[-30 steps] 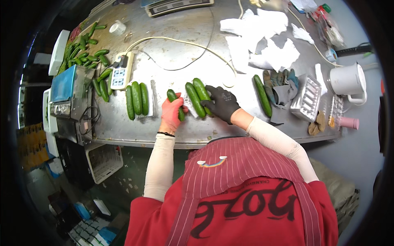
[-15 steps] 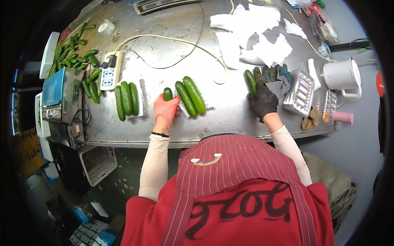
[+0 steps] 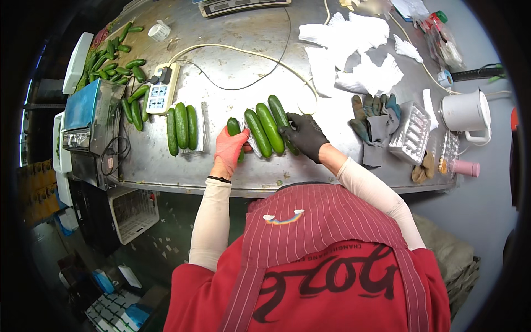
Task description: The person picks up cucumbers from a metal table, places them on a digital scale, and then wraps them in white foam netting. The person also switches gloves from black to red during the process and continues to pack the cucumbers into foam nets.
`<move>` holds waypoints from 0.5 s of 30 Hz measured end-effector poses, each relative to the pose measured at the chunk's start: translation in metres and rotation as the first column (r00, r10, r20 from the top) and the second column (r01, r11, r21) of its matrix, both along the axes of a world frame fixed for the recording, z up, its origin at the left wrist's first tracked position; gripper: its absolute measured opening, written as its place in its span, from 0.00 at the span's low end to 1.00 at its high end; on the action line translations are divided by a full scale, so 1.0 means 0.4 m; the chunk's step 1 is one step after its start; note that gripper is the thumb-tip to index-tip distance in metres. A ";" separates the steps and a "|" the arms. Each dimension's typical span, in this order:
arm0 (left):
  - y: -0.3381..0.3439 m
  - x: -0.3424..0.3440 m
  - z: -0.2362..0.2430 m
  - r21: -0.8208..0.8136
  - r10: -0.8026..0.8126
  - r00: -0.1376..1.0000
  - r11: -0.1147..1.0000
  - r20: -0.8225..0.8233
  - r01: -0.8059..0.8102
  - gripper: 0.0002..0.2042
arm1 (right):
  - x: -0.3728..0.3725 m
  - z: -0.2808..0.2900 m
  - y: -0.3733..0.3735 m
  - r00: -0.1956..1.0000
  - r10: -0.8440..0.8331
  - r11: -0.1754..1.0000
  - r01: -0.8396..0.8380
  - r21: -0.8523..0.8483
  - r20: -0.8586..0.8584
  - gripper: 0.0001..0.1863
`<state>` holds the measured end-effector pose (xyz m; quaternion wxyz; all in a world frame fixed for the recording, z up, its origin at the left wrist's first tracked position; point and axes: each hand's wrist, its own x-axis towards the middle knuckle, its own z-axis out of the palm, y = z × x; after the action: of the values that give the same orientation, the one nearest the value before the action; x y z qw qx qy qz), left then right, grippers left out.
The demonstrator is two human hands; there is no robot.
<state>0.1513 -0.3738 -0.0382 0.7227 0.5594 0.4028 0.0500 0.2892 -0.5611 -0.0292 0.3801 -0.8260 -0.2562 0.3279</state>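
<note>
My left hand (image 3: pixel 229 148), in a pinkish-orange glove, is closed around a short cucumber (image 3: pixel 234 126). Just right of it, two cucumbers (image 3: pixel 270 130) lie side by side on a clear tray, mostly hidden beneath them. Against their right side is another cucumber (image 3: pixel 278 110), gripped along its right side by my black-gloved right hand (image 3: pixel 306 136). To the left, three cucumbers (image 3: pixel 181 126) rest next to one another on a second clear plastic tray (image 3: pixel 203 128).
A power strip (image 3: pixel 164 88) with a cable and loose cucumbers (image 3: pixel 110 66) sit at the left. White netting-like sleeves (image 3: pixel 348 33) lie at the back. On the right are work gloves (image 3: pixel 381 124), stacked clear trays (image 3: pixel 410 133) and a white kettle (image 3: pixel 463 110).
My right hand has moved left from beside the work gloves, bringing a cucumber against the two on the middle tray. My left hand still holds its cucumber. The whole view has shifted slightly.
</note>
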 end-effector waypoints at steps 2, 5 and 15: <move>0.004 -0.008 0.000 -0.005 -0.026 1.000 1.000 0.013 0.026 0.09 | 0.003 0.035 0.015 0.999 0.027 0.997 -0.030 -0.066 -0.046 0.26; 0.011 -0.016 -0.007 -0.036 -0.046 0.998 0.998 0.029 0.048 0.10 | 0.011 0.080 0.038 0.998 0.060 0.991 -0.064 -0.119 -0.032 0.26; -0.003 -0.001 0.012 -0.019 0.048 0.997 0.999 -0.063 -0.049 0.14 | 0.022 0.040 0.037 0.998 0.032 0.998 -0.035 -0.057 -0.053 0.28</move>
<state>0.1510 -0.3749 -0.0336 0.7138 0.5435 0.4393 0.0459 0.2979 -0.5462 -0.0132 0.3570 -0.8235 -0.2502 0.3631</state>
